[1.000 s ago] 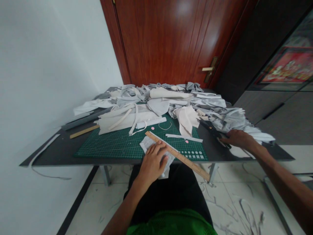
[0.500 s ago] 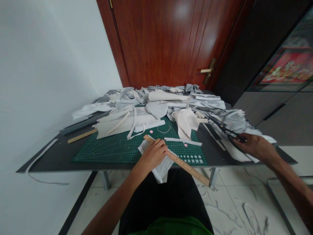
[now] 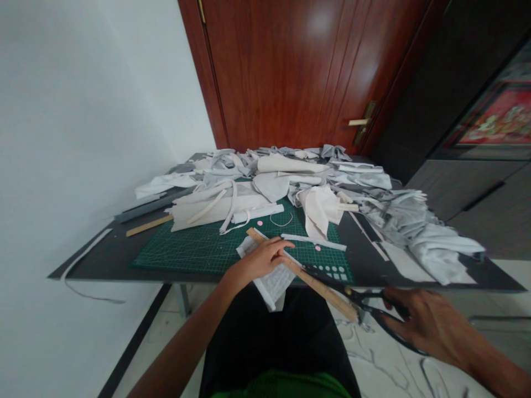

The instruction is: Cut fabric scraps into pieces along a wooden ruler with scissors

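Note:
A wooden ruler [image 3: 317, 284] lies slantwise over a small white piece of fabric [image 3: 276, 284], its lower end sticking out past the table's front edge. My left hand [image 3: 263, 258] grips the ruler near its upper part, with the fabric under it. Black scissors [image 3: 352, 293] are in my right hand [image 3: 423, 318], whose fingers are through the handles. Their blades point left, close beside the ruler's edge. The fabric hangs partly over the front edge of a green cutting mat [image 3: 182, 251].
Rumpled grey and white fabric scraps [image 3: 390, 215] pile along the back and right of the dark table [image 3: 91, 262]. A narrow white strip [image 3: 315, 241] lies on the mat behind the ruler. Another wooden strip [image 3: 149, 225] rests at the left. Cut threads litter the floor.
My right hand has brought the scissors from the fabric pile at the right down and left to the ruler. My left hand stays on the ruler, its fingers shifted slightly.

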`<state>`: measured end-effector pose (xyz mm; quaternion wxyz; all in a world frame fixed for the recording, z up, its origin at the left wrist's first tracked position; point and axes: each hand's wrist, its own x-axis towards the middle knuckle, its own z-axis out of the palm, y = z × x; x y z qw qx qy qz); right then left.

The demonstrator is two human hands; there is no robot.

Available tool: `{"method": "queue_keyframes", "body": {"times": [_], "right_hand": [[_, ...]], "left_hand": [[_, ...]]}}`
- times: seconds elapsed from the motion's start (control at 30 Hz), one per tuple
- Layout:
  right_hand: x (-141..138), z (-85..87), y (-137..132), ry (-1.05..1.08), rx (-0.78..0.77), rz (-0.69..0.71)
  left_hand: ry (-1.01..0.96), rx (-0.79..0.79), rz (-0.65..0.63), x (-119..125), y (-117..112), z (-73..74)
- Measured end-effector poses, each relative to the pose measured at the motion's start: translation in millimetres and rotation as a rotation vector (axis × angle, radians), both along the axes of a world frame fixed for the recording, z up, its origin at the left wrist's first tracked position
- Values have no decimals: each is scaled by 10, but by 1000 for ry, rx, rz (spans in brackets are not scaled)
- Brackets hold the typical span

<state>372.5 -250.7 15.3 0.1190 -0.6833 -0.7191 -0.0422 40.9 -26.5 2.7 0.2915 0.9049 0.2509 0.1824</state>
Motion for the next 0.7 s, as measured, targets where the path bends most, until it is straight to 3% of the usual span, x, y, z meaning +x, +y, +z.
{"method": "queue_keyframes", "body": {"times": [0.13,0.47,0.7], "right_hand": [[-42,-5,43,-43,-69,83],[42,-266,1,-139,62,77],[44,-256,-30,-175,46,92]], "left_hand": [[15,-30,4,1,10,37],[-23,-21,0,18,12,-50],[-36,-28,-15,30,46,-54]]}}
